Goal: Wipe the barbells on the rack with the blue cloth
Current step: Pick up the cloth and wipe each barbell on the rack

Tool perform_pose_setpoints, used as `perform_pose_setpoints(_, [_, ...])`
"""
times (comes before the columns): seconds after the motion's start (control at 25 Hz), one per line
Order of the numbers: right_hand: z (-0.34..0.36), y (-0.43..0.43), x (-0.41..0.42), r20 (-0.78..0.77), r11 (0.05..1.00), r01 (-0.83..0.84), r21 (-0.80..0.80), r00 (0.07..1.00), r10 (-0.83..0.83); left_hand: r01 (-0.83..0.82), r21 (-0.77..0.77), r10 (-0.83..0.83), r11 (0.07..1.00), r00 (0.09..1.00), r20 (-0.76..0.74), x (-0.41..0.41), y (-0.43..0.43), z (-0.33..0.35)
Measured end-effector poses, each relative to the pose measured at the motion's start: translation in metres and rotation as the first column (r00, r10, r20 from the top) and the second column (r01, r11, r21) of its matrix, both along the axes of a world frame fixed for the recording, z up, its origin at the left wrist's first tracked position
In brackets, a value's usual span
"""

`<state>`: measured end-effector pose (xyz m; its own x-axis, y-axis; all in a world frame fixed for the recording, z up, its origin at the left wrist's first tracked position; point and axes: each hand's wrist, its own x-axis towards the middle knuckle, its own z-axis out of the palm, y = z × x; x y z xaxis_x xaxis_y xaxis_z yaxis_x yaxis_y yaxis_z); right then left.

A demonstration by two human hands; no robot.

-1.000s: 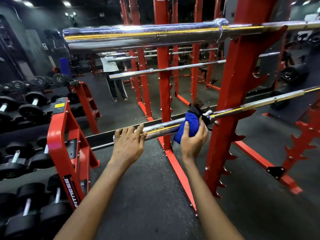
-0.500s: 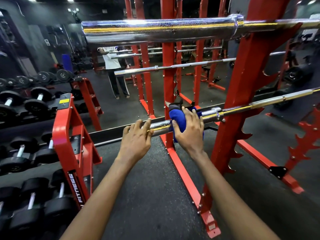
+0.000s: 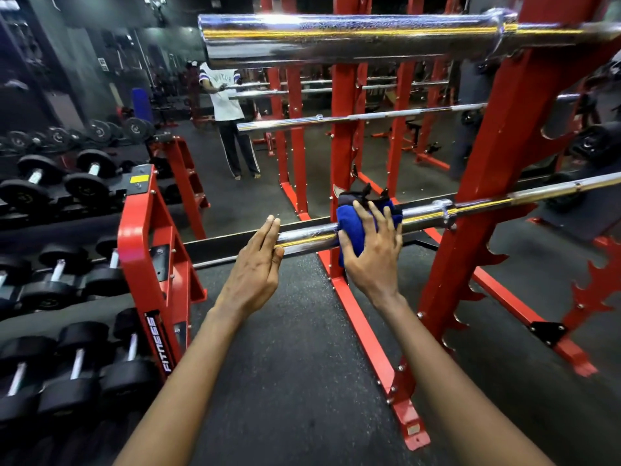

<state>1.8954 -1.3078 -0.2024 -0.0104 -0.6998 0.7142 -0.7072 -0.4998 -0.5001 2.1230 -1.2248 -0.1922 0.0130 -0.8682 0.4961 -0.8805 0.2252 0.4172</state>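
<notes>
Compared with a second ago, the blue cloth (image 3: 349, 227) has shifted along the sleeve, away from the collar and toward the free end, and the person's right hand (image 3: 373, 253) has changed from a closed wrap to a flat, spread hold. Right grip: apart, fingers splayed and almost straight, pressing the cloth onto the lower barbell (image 3: 423, 213), thumb against the cloth's near left edge. The cloth is folded over the top of the sleeve, one end hanging below the bar behind the palm. Left grip: also apart. The left hand (image 3: 255, 267) rests on the sleeve's free end with fingers straight and together, the thumb at the near underside of the bar, just left of the cloth and not touching it. The lower barbell lies nearly level across the hooks of the red rack (image 3: 487, 196), its collar just left of the upright. A second barbell (image 3: 353, 117) sits farther back, and a third barbell (image 3: 336, 35) sits on top, close to the camera. Black rubber floor (image 3: 285, 331) runs beneath. At left stands a red dumbbell stand (image 3: 144, 250) marked FITNESS, loaded with black dumbbells (image 3: 87, 183). A person in a white shirt (image 3: 225, 105) stands in the background.
</notes>
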Motion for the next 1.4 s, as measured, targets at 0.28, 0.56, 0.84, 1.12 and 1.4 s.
perform_pose_setpoints(0.28, [0.041,-0.030,0.008,0.025,0.981,0.087,0.176,0.995,-0.092,-0.004,0.014,0.004,1.000,1.000,0.010,0.008,0.003,-0.004])
perform_pose_setpoints(0.56, [0.013,0.013,0.036,-0.115,0.997,-0.066,-0.043,0.991,0.060,0.083,0.019,-0.076,0.996,0.966,-0.248,0.007,0.008,-0.002])
perform_pose_setpoints(0.84, [0.028,0.009,0.067,-0.046,0.999,-0.017,0.049,0.999,0.020,0.190,0.108,-0.117,0.976,0.872,-0.476,0.005,0.024,0.013])
perform_pose_setpoints(1.12, [-0.008,0.023,0.053,-0.138,0.987,-0.051,-0.154,0.990,0.030,0.157,0.118,-0.067,0.980,0.831,-0.552,0.000,0.026,0.015])
perform_pose_setpoints(1.4, [-0.029,0.000,0.032,0.478,0.998,0.063,-0.006,0.877,-0.052,0.104,0.120,-0.024,0.987,0.844,-0.535,-0.009,0.028,0.013])
